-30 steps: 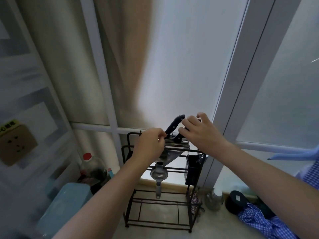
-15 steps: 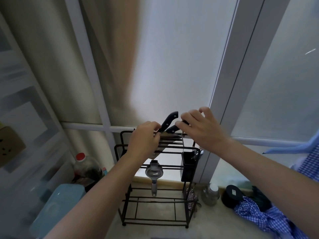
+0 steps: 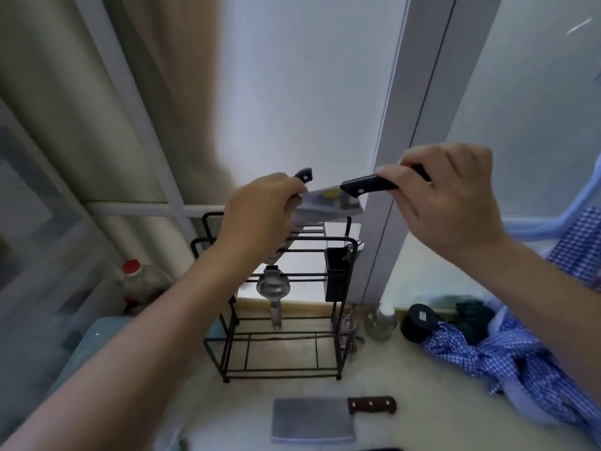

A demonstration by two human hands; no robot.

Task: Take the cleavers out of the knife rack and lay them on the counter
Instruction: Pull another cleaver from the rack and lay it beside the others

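Note:
The black wire knife rack (image 3: 279,307) stands on the pale counter (image 3: 422,402) against the window. Above it, my right hand (image 3: 452,206) grips the black handle of a cleaver (image 3: 331,206) whose blade is out of the rack, level and pointing left. My left hand (image 3: 260,216) is closed around a second black-handled cleaver (image 3: 304,175); only its handle tip shows past my fingers, and its blade is hidden behind the hand. A third cleaver (image 3: 312,421), wide grey blade and brown riveted handle, lies flat on the counter in front of the rack.
A metal squeezer (image 3: 273,291) hangs from the rack's middle bar, and a black cup (image 3: 336,275) clips to its right side. A glass jar (image 3: 380,322), a black lid (image 3: 419,322) and blue checked cloth (image 3: 507,359) lie right. A red-capped bottle (image 3: 136,281) stands left.
Both hands have risen from the rack top, lifting the black-handled cleavers out of their slots. The view has tilted down, bringing the counter and the brown-handled cleaver into sight.

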